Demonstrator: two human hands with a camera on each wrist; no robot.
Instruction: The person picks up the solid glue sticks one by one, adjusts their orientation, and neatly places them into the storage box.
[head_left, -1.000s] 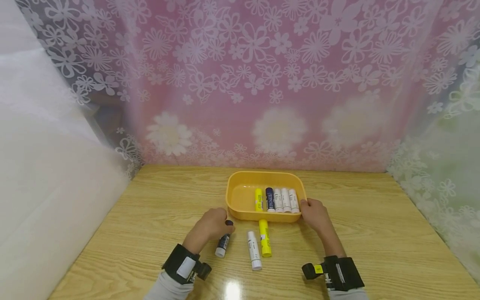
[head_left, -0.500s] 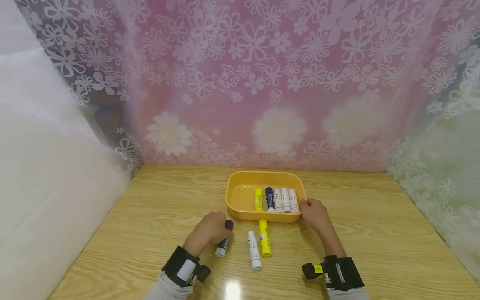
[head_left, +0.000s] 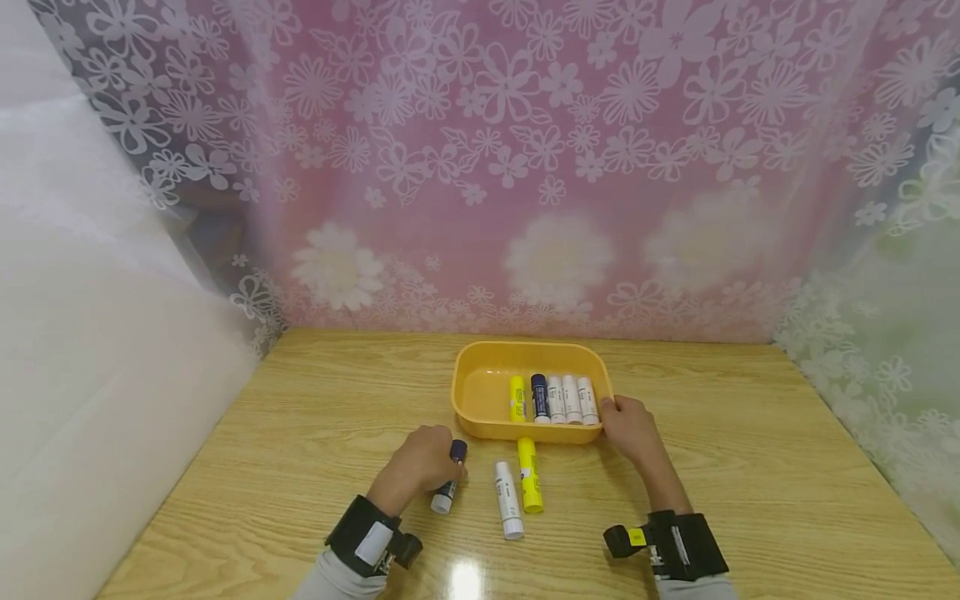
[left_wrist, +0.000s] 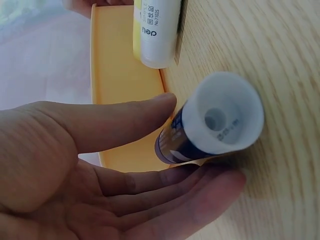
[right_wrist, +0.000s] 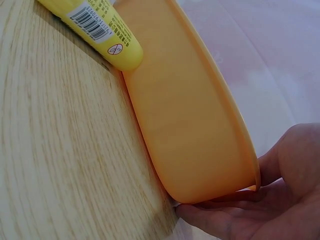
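Observation:
A dark blue glue stick with a white base lies on the table in front of the yellow-orange tray. My left hand holds it between thumb and fingers; its blue cap shows past the hand. The left wrist view shows the glue stick's hollow white end facing the camera, with the thumb on one side and fingers on the other. My right hand grips the tray's front right corner, thumb at the rim and fingers along the outer wall.
A white glue stick and a yellow glue stick lie in front of the tray. Inside the tray's right half are a yellow stick, a dark blue one and several white ones. A flowered curtain hangs behind the table.
My left hand's fingers have shifted slightly down along the dark blue glue stick, so more of its cap shows. The right hand, tray and other glue sticks have stayed put.

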